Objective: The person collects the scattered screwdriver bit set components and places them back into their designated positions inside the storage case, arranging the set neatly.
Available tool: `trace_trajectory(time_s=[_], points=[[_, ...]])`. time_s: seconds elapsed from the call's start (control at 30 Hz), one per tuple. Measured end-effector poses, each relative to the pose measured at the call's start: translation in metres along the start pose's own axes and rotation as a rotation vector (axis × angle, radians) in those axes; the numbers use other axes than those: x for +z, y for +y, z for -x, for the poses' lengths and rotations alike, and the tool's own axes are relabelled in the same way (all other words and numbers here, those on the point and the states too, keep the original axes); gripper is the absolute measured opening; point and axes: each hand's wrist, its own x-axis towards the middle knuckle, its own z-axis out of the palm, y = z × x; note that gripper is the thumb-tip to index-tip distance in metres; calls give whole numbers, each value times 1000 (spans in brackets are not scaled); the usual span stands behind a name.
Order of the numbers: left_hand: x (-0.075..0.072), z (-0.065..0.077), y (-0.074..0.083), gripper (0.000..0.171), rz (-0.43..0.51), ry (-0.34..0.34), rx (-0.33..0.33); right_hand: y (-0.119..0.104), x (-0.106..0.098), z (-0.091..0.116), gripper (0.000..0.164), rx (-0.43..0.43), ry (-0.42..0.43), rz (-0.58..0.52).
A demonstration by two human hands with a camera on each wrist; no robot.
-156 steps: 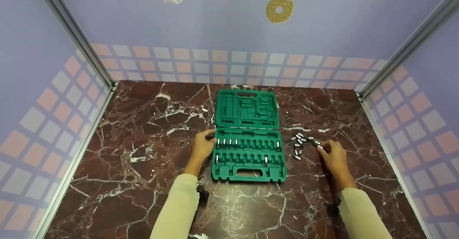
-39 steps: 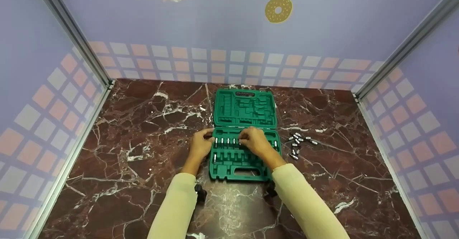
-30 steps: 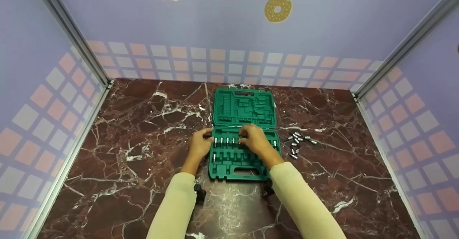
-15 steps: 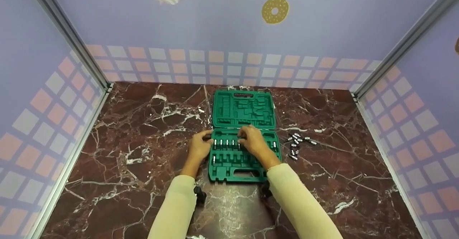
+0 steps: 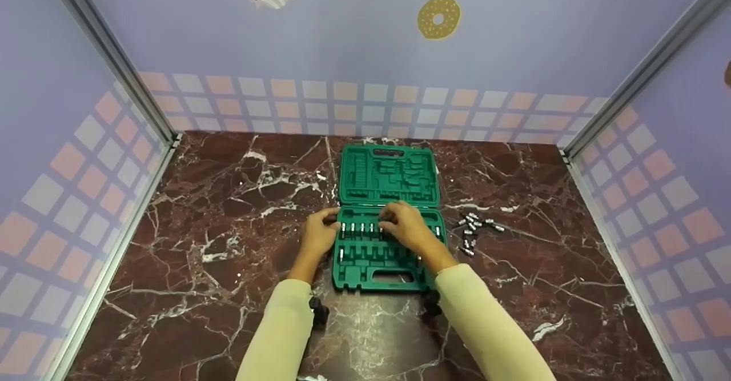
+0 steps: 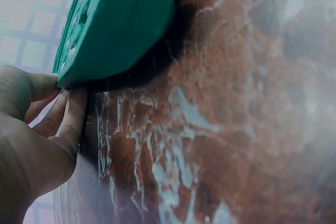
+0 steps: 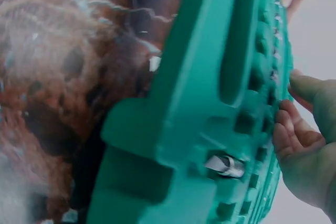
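A green plastic tool case [image 5: 394, 285] lies unfolded, with silver-and-black bit sockets [image 5: 362, 228] standing in slots of its near half. My left hand [image 5: 317, 233] grips the case's left edge, thumb at the rim and fingers against the side, as the left wrist view also shows. Over the upper row, my right hand [image 5: 406, 227] pinches a bit socket [image 5: 381, 231] at the slot beside the filled ones. In the right wrist view the right fingers [image 7: 289, 129] are bent at the case, and the piece between them is hidden. A flat-tipped bit socket [image 7: 227, 165] sits in the lower row.
Several loose bit sockets [image 5: 472, 221] lie in a small heap right of the case on the marbled brown table [image 5: 240, 324]. The case's moulded lid [image 5: 389, 174] lies folded back. Patterned panels [image 5: 342, 38] enclose the table at the back and both sides.
Over five seconds, my right hand has gone from the loose heap to the case's upper row with a bit socket. During the last second it has barely moved; the left hand stays at the edge.
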Motion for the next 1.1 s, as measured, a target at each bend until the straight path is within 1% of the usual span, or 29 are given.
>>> trace_trajectory(time_s=[0.17,0.3,0.43,0.57,0.7,0.83,1.1], points=[[0,0,-1,34,-13,0,-11,1,-13,5,22,-11,13,-64],[0,-1,-2,34,-16,0,7,5,-26,11,28,-5,48,-94],[0,-2,-2,33,-27,6,20,12,-38,17,31,-1,105,-119],[0,-1,-1,33,-16,-2,17,20,-49,24,34,-1,167,-168],[1,0,0,34,-10,-10,10,29,-59,33,33,-6,255,-222],[1,0,0,34,-7,-1,16,41,-70,41,32,-21,339,-244],[0,-1,-1,35,-5,0,11,65,-90,58,33,52,419,-267]])
